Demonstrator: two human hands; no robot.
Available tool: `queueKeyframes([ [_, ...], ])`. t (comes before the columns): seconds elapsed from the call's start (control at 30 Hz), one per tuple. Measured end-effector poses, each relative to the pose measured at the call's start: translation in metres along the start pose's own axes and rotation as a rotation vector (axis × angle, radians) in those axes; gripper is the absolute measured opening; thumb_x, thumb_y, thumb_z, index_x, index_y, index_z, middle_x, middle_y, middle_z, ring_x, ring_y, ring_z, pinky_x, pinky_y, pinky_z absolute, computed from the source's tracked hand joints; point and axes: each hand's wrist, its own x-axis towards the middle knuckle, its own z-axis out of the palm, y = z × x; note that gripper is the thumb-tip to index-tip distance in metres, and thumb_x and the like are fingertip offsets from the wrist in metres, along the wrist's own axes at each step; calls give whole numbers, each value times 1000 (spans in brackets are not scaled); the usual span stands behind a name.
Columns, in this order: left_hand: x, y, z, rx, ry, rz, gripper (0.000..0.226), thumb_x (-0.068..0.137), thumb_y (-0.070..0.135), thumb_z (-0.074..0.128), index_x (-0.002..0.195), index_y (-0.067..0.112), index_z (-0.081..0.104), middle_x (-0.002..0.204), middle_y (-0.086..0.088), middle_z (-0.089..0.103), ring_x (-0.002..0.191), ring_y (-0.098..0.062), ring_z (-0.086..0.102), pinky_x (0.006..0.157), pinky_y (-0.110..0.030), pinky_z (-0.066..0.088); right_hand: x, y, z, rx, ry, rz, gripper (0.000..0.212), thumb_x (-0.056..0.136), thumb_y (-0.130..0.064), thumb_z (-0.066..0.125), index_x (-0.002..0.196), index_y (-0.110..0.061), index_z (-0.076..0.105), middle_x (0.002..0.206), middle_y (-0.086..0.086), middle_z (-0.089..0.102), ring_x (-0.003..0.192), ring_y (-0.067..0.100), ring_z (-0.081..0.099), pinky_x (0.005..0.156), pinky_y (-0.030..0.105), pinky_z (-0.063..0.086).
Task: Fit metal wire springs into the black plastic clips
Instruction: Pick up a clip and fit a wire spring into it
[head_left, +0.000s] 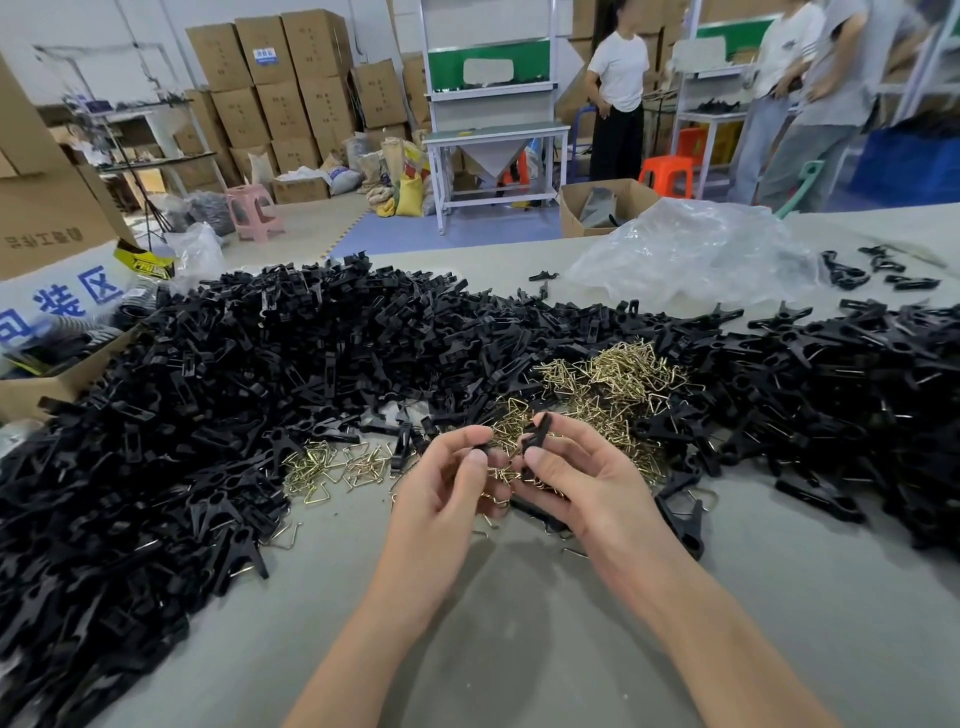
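Note:
My left hand (447, 483) and my right hand (576, 473) are raised close together over the grey table (519, 623). My right hand pinches a black plastic clip (535, 434) between thumb and fingers. My left hand pinches the end of another small black clip piece (480, 448). Loose brass-coloured wire springs (608, 379) lie in a heap just behind my hands, with a smaller scatter of springs (332, 465) to the left. A huge pile of black clips (234, 374) covers the left and middle of the table, and another pile of clips (841, 384) lies to the right.
An open cardboard box (47, 384) stands at the table's left edge. A crumpled clear plastic bag (691, 249) lies at the back right. Beyond the table are stacked cartons (280, 88), a white workbench (493, 140), stools and three standing people (618, 98).

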Motion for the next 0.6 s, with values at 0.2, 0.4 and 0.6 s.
queueKeyframes([
  [0.2,0,-2,0,108,-27,33,28,101,9,55,113,31,66,93,-1,76,79,-15,70,68,-21,55,-1,-1,0,-35,17,-51,29,77,-23,77,104,-33,77,110,5,76,104,24,74,83,25,59],
  [0.4,3,-3,-7,173,13,40,17,96,34,56,103,41,70,97,1,73,83,-18,70,71,-23,55,0,-1,-1,-79,59,-57,26,87,-10,76,99,-33,77,105,2,77,105,22,73,83,23,58],
  [0.6,0,-1,-4,237,-88,46,47,103,12,51,107,56,67,92,12,73,79,-5,65,78,-23,57,-4,-2,1,-203,11,-58,26,91,-9,74,105,-30,73,109,3,76,104,17,74,87,24,58],
])
